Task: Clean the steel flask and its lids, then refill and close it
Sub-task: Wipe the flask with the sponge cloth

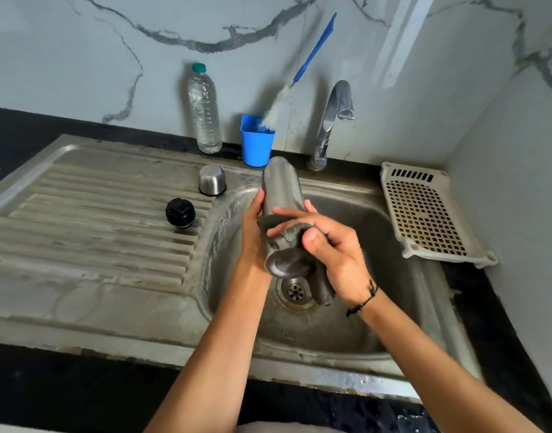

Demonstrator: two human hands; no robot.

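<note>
1. Flask (pixel 279 195) is tilted over the sink (pixel 346 314), base toward the camera.
2. Left hand (pixel 253 232) grips its side at 9 o'clock.
3. Right hand (pixel 328 248) pinches a grey cloth (pixel 292 237) against it at 3 o'clock.

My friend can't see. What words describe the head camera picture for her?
Over a steel sink, the left hand holds a steel flask while the right hand rubs it with a grey cloth. Its steel cup lid and black stopper sit on the draining board.

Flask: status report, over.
Left hand grips flask over sink. Right hand rubs cloth on it. Both lids off. Nothing blocking.
</note>
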